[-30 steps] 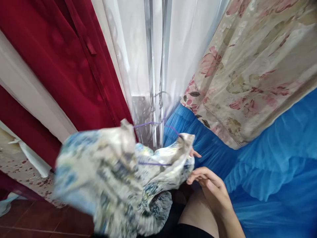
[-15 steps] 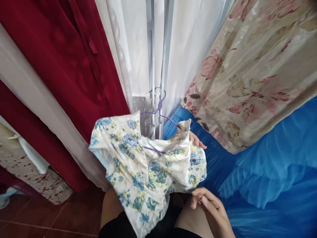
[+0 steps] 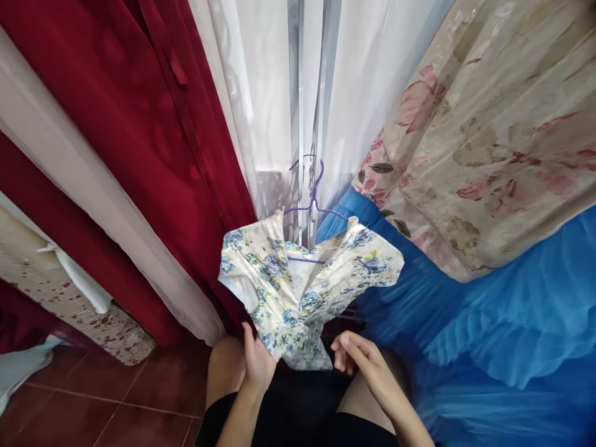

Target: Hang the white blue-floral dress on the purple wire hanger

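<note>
A white sleeveless-looking blouse (image 3: 274,267) with blue and yellow-green flowers hangs on a purple wire hanger (image 3: 315,202) in front of my knees. Its V-shaped neckline faces up, and the lower part gathers in toward the middle. My left hand (image 3: 259,363) grips the blouse's lower left side, thumb up, with the other fingers partly hidden. Beside the lower right edge is my right hand (image 3: 361,359), its fingers curled together with the thumb over them. Whether cloth is pinched in those fingertips I cannot make out.
Behind the hanger stand metal rack poles (image 3: 300,93) before white fabric. Long red garments (image 3: 200,149) hang at left; a pink-flowered beige garment (image 3: 512,143) and blue pleated fabric (image 3: 503,329) hang at right. Red floor tiles (image 3: 139,391) show at lower left.
My left hand has come from behind the blouse's right shoulder to its lower left side. The blouse now hangs straighter, its right shoulder spread out. My right hand has shifted slightly left and up.
</note>
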A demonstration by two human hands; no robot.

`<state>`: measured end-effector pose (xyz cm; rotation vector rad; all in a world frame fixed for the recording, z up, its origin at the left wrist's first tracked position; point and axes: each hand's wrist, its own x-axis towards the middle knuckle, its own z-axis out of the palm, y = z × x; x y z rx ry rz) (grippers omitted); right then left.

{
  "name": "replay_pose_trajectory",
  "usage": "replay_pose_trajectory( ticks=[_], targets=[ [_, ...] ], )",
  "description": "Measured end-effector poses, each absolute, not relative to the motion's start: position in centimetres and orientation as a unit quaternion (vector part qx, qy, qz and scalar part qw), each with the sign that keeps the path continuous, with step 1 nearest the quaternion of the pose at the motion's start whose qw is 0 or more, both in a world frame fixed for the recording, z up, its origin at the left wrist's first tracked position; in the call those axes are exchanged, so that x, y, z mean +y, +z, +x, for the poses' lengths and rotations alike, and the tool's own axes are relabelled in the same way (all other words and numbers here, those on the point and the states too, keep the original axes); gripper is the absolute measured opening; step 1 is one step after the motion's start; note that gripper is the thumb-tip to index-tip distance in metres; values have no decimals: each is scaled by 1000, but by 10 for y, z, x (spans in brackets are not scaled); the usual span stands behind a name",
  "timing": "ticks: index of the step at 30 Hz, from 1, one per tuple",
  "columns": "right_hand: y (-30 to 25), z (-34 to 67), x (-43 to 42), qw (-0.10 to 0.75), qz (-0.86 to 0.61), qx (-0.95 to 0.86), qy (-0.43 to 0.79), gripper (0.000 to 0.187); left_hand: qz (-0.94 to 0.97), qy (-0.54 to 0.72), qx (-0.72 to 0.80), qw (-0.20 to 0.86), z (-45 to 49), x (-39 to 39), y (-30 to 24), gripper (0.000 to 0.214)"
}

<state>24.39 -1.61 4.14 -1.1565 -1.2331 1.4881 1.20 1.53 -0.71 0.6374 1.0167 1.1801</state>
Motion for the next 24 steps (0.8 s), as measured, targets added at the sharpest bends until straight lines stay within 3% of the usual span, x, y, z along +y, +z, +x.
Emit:
replay_pose_trajectory(
  ticks=[3, 9, 16, 24],
  targets=[
    [38, 214, 2, 425, -462, -525, 575, 41, 275, 525, 506, 627, 13, -9, -22, 95],
    [41, 198, 20, 435, -537, -571, 444, 45, 398, 466, 489, 621, 22, -19, -10, 69],
    [48, 221, 15, 395, -515, -614, 449, 47, 538, 376, 463, 596, 2, -2, 8, 55],
    [42, 214, 25, 442, -528, -561, 459, 44, 613, 279, 474, 567, 5, -7, 28, 62]
  ],
)
